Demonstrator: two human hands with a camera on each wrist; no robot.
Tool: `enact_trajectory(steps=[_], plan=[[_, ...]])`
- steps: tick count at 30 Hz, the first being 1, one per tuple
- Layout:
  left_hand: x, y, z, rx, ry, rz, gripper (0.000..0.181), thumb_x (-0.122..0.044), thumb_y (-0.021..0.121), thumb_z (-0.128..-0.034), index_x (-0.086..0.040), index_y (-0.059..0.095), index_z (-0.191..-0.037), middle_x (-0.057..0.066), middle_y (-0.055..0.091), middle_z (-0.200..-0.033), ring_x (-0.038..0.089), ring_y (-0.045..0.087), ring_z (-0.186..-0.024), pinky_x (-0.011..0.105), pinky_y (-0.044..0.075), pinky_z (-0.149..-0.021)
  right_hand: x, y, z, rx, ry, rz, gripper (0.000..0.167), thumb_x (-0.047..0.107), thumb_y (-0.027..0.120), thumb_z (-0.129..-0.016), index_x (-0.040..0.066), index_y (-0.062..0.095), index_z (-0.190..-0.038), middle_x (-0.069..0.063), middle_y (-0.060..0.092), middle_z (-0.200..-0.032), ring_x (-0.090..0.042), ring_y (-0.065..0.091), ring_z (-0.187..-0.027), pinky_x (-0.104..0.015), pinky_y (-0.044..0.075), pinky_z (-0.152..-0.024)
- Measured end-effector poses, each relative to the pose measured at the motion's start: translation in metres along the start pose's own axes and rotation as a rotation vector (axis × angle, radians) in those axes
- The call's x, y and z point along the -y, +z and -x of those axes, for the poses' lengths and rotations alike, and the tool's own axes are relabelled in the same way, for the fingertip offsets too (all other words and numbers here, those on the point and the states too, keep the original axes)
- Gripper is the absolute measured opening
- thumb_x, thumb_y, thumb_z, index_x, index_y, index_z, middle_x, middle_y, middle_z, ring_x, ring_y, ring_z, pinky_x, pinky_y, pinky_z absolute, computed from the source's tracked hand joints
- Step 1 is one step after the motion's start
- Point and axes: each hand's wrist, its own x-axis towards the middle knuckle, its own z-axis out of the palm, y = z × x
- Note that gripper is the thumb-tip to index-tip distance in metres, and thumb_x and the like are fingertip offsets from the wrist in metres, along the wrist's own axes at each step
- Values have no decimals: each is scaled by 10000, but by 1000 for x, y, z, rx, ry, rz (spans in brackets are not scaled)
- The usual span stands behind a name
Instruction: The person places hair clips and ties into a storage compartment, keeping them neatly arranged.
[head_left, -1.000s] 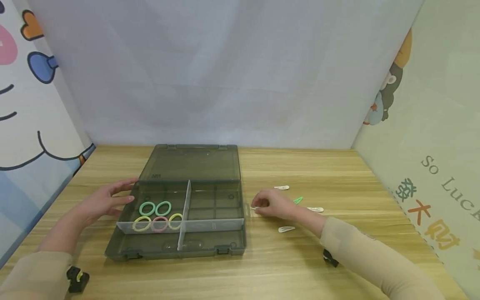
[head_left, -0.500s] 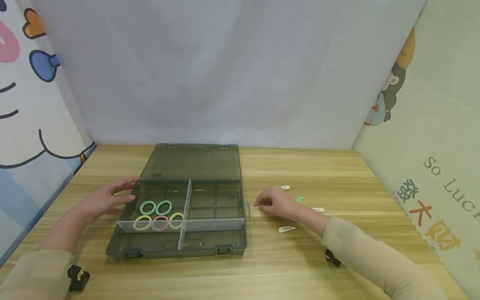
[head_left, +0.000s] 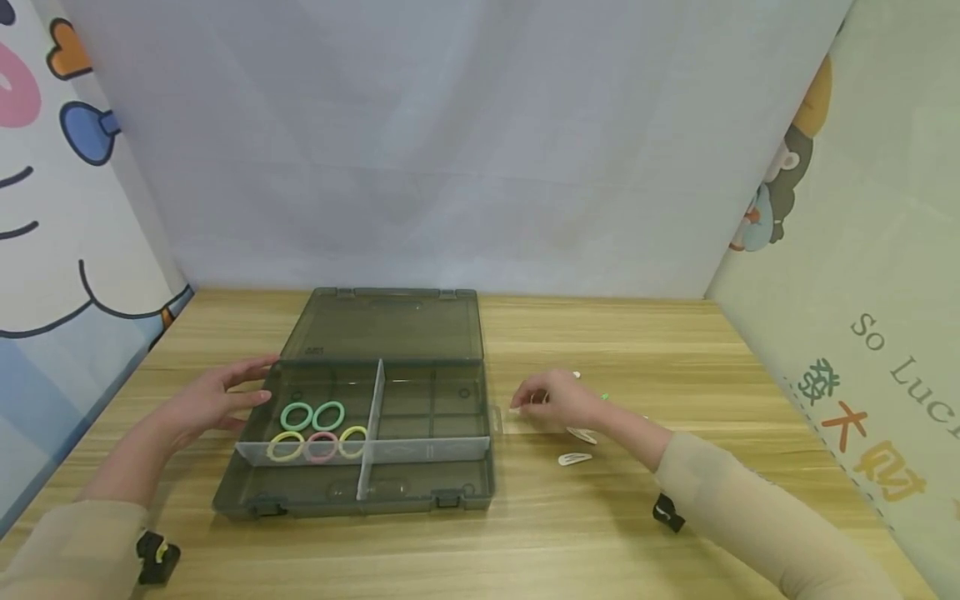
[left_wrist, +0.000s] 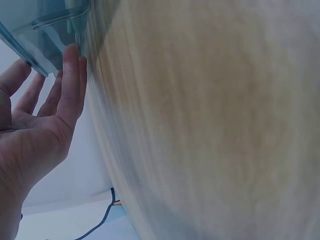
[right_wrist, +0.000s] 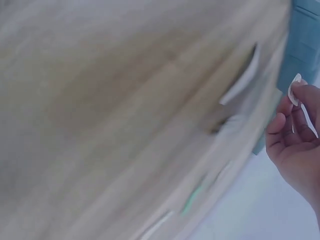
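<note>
My left hand point(head_left: 202, 404) rests with extended fingers against the left side of a grey translucent divided box point(head_left: 352, 506), whose lid point(head_left: 386, 325) lies back. In the left wrist view, its fingertips touch the box's edge. Green hair ties point(head_left: 296, 404), a pink one point(head_left: 322, 434) and yellow ones point(head_left: 286, 433) lie in the back left compartment. Right of the box, my right hand point(head_left: 558, 400) pinches a white hair clip point(right_wrist: 295, 90) between thumb and index finger, above the table. White hair clips point(head_left: 575, 459) and a green hair clip point(head_left: 604, 397) lie near it, some partly hidden by the hand and wrist.
The box's back right and front compartments show bare floors between pale dividers point(head_left: 427, 450). A clear tab point(head_left: 496, 419) sticks out at the box's right side. A white cloth point(head_left: 480, 167) stands behind the wooden table point(head_left: 600, 333), with printed panels at both sides.
My right hand has shifted slightly right and turned a little, still pinching the white hair clip. Another white clip below the wrist has come into view. My left hand stays at the box.
</note>
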Motion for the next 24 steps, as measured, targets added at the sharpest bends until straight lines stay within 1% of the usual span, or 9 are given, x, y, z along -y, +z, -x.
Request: enact_trajectory(steps=[3,8,14,21,24], plan=[[0,0,0,1,-1,2,718,-293,547,-965,-108,134,-1522,301,115,-1522,535,276,-1300,497,502,-840,7,-8,-1,7,-6,-7,94,51,645,-879,69,722,-930,-40,718,-918,-100,634,-728,-203,506,-650],[0,0,0,0,-1,6,718,-291,550,-964,-105,137,-1521,302,113,-1522,535,273,-1301,490,505,-834,17,-19,-3,12,6,-31,98,65,641,-889,62,713,-955,-48,707,-927,-121,631,-725,-221,510,-659],[1,-1,-1,1,1,15,724,-299,555,-960,-102,140,-1520,294,103,-1527,536,264,-1305,495,504,-831,29,-28,-11,2,-7,-26,88,86,650,-889,95,712,-951,-19,702,-937,-144,657,-771,-231,523,-685],[1,-2,-1,2,-1,9,717,-284,553,-963,-107,140,-1521,300,110,-1523,535,265,-1305,481,510,-823,49,-31,-26,32,-5,8,86,112,650,-895,111,710,-956,14,697,-934,-89,638,-777,-211,515,-682],[1,-2,-1,4,-1,6,719,-283,554,-962,-113,138,-1523,302,113,-1522,532,264,-1307,476,511,-822,56,-29,-33,52,-24,5,81,113,649,-896,116,712,-946,14,698,-928,-79,631,-774,-212,513,-681]])
